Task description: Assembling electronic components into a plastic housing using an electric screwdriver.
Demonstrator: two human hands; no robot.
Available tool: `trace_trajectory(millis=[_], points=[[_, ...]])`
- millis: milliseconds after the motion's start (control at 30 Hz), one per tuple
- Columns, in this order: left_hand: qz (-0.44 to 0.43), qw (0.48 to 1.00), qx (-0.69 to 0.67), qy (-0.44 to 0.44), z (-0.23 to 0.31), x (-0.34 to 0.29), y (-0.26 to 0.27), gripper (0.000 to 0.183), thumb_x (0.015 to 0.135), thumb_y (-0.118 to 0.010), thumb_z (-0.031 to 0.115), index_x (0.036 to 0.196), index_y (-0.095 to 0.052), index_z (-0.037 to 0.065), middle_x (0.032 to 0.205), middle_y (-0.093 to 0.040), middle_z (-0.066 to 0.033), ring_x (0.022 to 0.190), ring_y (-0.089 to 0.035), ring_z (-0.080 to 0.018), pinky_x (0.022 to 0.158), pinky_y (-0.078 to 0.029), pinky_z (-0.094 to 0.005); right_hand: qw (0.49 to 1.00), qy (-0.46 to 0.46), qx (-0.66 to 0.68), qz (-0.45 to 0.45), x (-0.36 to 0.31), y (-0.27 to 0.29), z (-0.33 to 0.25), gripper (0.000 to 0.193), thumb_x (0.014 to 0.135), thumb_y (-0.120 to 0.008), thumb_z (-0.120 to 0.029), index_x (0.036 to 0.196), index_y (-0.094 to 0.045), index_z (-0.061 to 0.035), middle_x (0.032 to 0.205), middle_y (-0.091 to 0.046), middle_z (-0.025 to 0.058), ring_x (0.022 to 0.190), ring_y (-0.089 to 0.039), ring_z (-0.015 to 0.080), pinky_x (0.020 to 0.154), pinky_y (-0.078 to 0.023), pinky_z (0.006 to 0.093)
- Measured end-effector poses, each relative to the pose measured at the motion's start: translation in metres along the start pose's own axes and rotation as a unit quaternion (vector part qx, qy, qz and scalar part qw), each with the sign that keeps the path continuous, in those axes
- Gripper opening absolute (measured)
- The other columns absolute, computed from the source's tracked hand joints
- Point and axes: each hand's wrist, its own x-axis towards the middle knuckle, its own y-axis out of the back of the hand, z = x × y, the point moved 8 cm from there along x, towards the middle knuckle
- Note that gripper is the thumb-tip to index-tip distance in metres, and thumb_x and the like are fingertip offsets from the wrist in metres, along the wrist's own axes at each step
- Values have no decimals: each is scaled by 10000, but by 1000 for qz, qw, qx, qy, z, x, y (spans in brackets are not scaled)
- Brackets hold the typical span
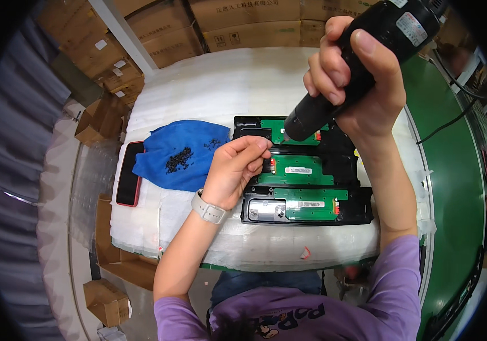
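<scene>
My right hand (pixel 377 79) is wrapped round a black electric screwdriver (pixel 313 115), tilted with its tip down and to the left. The tip reaches the farthest of three black plastic housings (pixel 355 196), which lie side by side, each with a green circuit board (pixel 306 177) in it. Close by the tip, my left hand (pixel 232 170) is pinched at thumb and forefinger above that housing's left part. What the pinch holds, if anything, is too small to tell. Left of this hand, small black screws (pixel 179 160) lie heaped on a blue cloth (pixel 161 136).
A phone in a red case (pixel 130 173) lies partly beside the cloth on the white padded tabletop (pixel 198 74). Cardboard boxes (pixel 249 41) are stacked behind the table. A green surface (pixel 454 170) runs along the right, with a black cable (pixel 451 122) hanging over it.
</scene>
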Motion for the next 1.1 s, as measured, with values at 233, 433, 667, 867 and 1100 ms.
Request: trace_trajectory(millis=[233, 433, 667, 867, 1100], points=[[-38, 999, -35, 11, -8, -6, 0, 184, 899, -515, 108, 988, -564, -45, 820, -583, -53, 615, -417, -48, 563, -362, -177, 993, 42, 108, -11, 1, 4, 9, 299, 855, -458, -320, 965, -504, -46, 587, -411, -7, 461, -386, 95, 578, -379, 290], [-62, 998, -27, 4, -10, -12, -4, 193, 906, -521, 141, 981, -575, -28, 816, -585, -50, 591, -402, -43, 546, -347, -171, 992, 54, 113, -33, -1, 0, 11, 296, 858, -453, -322, 956, -505, -47, 578, -416, -6, 448, -380, 94, 570, -385, 289], [-50, 998, 6, -27, -6, -13, 0, 175, 872, -576, 114, 985, -605, -17, 812, -618, -64, 559, -419, -38, 517, -343, -170, 994, 19, 109, -19, -2, -4, 15, 301, 863, -449, -327, 962, -501, -48, 570, -416, -10, 432, -377, 89, 541, -389, 278], [-44, 999, -3, -26, -9, -13, 3, 186, 869, -578, 107, 1001, -607, -21, 807, -616, -62, 559, -423, -45, 523, -351, -170, 984, 6, 179, -7, -1, -3, 21, 252, 816, -542, -267, 861, -528, -19, 537, -470, 45, 423, -455, 138, 490, -394, 296], [30, 996, 23, -78, 5, -16, 12, 281, 918, -485, 167, 1064, -528, -70, 941, -595, -117, 751, -527, -118, 654, -433, -214, 993, -20, 118, 14, 14, 14, 30, 263, 851, -492, -301, 923, -517, -49, 563, -412, -18, 426, -383, 89, 528, -384, 281]])
